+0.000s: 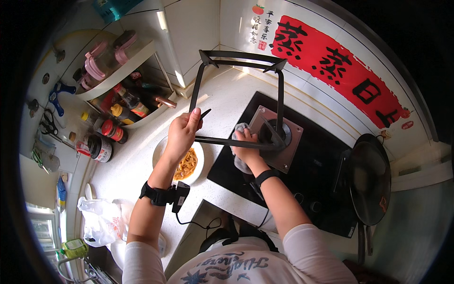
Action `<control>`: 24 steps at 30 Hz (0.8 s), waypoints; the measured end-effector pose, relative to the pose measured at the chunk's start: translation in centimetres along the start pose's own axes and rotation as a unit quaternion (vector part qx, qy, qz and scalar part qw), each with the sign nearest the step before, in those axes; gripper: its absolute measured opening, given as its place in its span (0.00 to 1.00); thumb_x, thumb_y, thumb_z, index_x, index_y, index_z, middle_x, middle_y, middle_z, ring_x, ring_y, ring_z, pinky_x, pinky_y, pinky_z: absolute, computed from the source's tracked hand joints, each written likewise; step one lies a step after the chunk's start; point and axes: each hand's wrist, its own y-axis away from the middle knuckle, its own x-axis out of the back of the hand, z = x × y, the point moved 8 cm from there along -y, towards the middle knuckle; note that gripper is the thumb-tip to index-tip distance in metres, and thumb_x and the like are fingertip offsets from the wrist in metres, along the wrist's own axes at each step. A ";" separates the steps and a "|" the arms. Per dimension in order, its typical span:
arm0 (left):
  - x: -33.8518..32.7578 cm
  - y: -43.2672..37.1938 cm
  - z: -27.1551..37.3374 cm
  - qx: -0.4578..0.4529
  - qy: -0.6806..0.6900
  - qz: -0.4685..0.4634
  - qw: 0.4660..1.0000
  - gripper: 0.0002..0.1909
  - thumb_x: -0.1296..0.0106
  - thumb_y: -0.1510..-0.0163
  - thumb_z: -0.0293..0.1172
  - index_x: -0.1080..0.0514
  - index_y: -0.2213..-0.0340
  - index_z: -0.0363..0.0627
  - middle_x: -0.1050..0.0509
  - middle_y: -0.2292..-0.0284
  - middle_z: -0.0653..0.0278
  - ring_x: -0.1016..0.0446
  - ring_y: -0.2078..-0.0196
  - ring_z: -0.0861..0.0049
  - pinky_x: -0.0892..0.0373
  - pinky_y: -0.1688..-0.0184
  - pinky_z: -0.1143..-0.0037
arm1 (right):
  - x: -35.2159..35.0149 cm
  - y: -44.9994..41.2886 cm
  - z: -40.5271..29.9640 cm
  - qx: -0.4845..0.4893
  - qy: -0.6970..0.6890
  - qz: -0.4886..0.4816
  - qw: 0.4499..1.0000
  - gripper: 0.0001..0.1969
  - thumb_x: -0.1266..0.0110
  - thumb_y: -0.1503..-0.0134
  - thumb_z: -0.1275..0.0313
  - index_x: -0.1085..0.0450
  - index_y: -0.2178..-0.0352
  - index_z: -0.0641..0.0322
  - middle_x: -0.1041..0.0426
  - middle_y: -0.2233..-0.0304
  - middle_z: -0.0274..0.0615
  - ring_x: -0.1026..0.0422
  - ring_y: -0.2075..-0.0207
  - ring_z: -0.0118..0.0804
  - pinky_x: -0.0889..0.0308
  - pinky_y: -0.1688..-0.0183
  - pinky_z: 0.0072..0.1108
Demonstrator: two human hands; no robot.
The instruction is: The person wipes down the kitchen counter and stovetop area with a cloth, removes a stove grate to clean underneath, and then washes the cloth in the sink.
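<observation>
My left hand (184, 129) grips a corner of a black metal pan support (241, 54), which is raised and tilted above the counter and the gas hob (227, 170). In my right hand (246, 143) is a grey cloth (242, 167), pressed at the left edge of the burner's square metal plate (294, 142). One bar of the pan support passes across my right hand. The round burner (271, 133) shows partly behind the frame's lower right corner. Under my left wrist, a white plate (200, 159) of cooked food (188, 165) stands on the counter.
A wok (369, 181) sits on the hob's right side. At the left, a two-tier rack (120, 72) holds pitchers and sauce bottles, with jars (114, 130) beside it. A white plastic bag (103, 220) lies near the sink at lower left. A cable (198, 223) hangs by the counter's front edge.
</observation>
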 end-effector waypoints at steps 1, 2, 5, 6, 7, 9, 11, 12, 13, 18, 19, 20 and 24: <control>0.3 0.1 -0.1 -0.004 0.002 0.006 1.000 0.27 0.63 0.47 0.49 0.38 0.87 0.37 0.43 0.88 0.70 0.47 0.83 0.83 0.46 0.80 0.80 | -0.4 0.3 -0.7 0.022 -0.004 -0.057 0.998 0.13 0.51 0.60 0.70 0.38 0.69 0.58 0.39 0.62 0.49 0.40 0.61 0.52 0.43 0.62 0.36; 0.6 0.1 -0.5 -0.002 0.001 0.009 1.000 0.27 0.63 0.47 0.49 0.38 0.87 0.37 0.43 0.88 0.70 0.47 0.83 0.83 0.46 0.80 0.80 | 0.2 0.8 -1.1 0.025 -0.005 -0.059 0.998 0.13 0.51 0.60 0.70 0.38 0.69 0.58 0.39 0.62 0.49 0.40 0.61 0.52 0.43 0.62 0.36; 1.5 0.1 -1.4 0.004 0.017 0.012 1.000 0.28 0.64 0.47 0.50 0.38 0.87 0.37 0.44 0.89 0.71 0.48 0.84 0.83 0.47 0.80 0.81 | 1.4 3.7 -2.5 -0.009 -0.162 -0.193 0.968 0.11 0.50 0.62 0.74 0.36 0.72 0.55 0.38 0.64 0.42 0.39 0.62 0.49 0.41 0.62 0.32; 1.0 -0.1 -1.0 0.000 0.021 0.007 1.000 0.27 0.64 0.47 0.50 0.38 0.87 0.38 0.44 0.89 0.71 0.48 0.84 0.84 0.47 0.80 0.81 | 2.6 5.5 -2.3 0.031 -0.129 -0.163 0.978 0.11 0.50 0.63 0.76 0.36 0.74 0.54 0.37 0.66 0.41 0.39 0.63 0.48 0.41 0.62 0.30; 0.9 -0.3 -0.8 -0.001 0.021 0.007 1.000 0.27 0.64 0.47 0.50 0.38 0.88 0.38 0.44 0.89 0.71 0.48 0.84 0.84 0.47 0.81 0.81 | 3.6 6.9 -2.5 0.076 -0.100 -0.135 0.983 0.11 0.50 0.64 0.79 0.35 0.75 0.53 0.37 0.67 0.40 0.39 0.63 0.47 0.41 0.61 0.29; 1.0 -0.2 -0.2 -0.007 0.018 0.009 1.000 0.27 0.64 0.47 0.50 0.38 0.88 0.38 0.44 0.89 0.71 0.48 0.84 0.84 0.47 0.81 0.81 | 4.6 9.4 -1.7 0.067 -0.102 -0.178 0.976 0.13 0.50 0.66 0.80 0.35 0.75 0.52 0.37 0.65 0.38 0.39 0.62 0.46 0.41 0.59 0.28; 0.8 -0.1 0.1 -0.009 0.014 0.010 1.000 0.28 0.64 0.47 0.50 0.38 0.88 0.38 0.44 0.89 0.71 0.48 0.84 0.84 0.47 0.81 0.81 | 5.9 10.4 -0.5 0.057 -0.107 -0.222 0.967 0.15 0.51 0.68 0.81 0.34 0.75 0.50 0.38 0.63 0.36 0.40 0.60 0.46 0.42 0.57 0.27; 0.7 -0.1 0.5 -0.019 0.015 0.010 1.000 0.26 0.65 0.46 0.49 0.40 0.88 0.41 0.45 0.88 0.74 0.51 0.84 0.86 0.51 0.82 0.82 | 6.1 11.0 0.6 0.030 -0.100 -0.279 0.955 0.14 0.51 0.68 0.82 0.34 0.76 0.51 0.38 0.63 0.36 0.40 0.60 0.46 0.42 0.57 0.26; 0.8 -0.2 0.5 -0.028 0.014 0.012 0.999 0.24 0.66 0.46 0.47 0.42 0.88 0.44 0.47 0.88 0.76 0.53 0.84 0.88 0.55 0.82 0.83 | 6.1 11.5 1.2 0.006 -0.095 -0.335 0.937 0.13 0.52 0.67 0.82 0.34 0.77 0.51 0.38 0.62 0.36 0.40 0.59 0.46 0.42 0.58 0.26; 0.7 -0.7 -0.2 -0.011 0.017 0.009 1.000 0.27 0.64 0.48 0.51 0.38 0.87 0.38 0.44 0.89 0.72 0.48 0.84 0.84 0.47 0.81 0.81 | 6.2 6.4 -0.1 0.026 -0.130 -0.218 0.967 0.14 0.54 0.62 0.81 0.33 0.72 0.50 0.37 0.61 0.35 0.40 0.59 0.46 0.41 0.58 0.26; 0.1 -0.9 0.3 -0.022 0.022 0.003 1.000 0.27 0.64 0.48 0.50 0.38 0.87 0.39 0.44 0.89 0.72 0.48 0.84 0.84 0.47 0.81 0.81 | 5.2 5.2 0.5 0.013 -0.104 -0.142 0.984 0.15 0.54 0.62 0.81 0.33 0.70 0.50 0.37 0.61 0.35 0.40 0.58 0.46 0.41 0.57 0.26; -0.3 -1.1 0.4 -0.022 0.022 -0.001 1.000 0.27 0.64 0.48 0.50 0.38 0.87 0.39 0.44 0.89 0.72 0.48 0.84 0.84 0.47 0.81 0.81 | 5.0 4.7 0.8 0.001 -0.077 -0.067 0.995 0.17 0.55 0.61 0.81 0.34 0.68 0.49 0.37 0.61 0.35 0.40 0.58 0.46 0.41 0.57 0.26; -0.7 -1.2 0.4 -0.022 0.041 -0.008 0.999 0.27 0.64 0.47 0.49 0.39 0.88 0.39 0.44 0.89 0.72 0.47 0.84 0.85 0.47 0.81 0.81 | 3.8 6.1 -1.3 0.088 -0.020 -0.109 0.990 0.19 0.53 0.62 0.80 0.35 0.65 0.48 0.38 0.59 0.34 0.40 0.59 0.44 0.40 0.56 0.27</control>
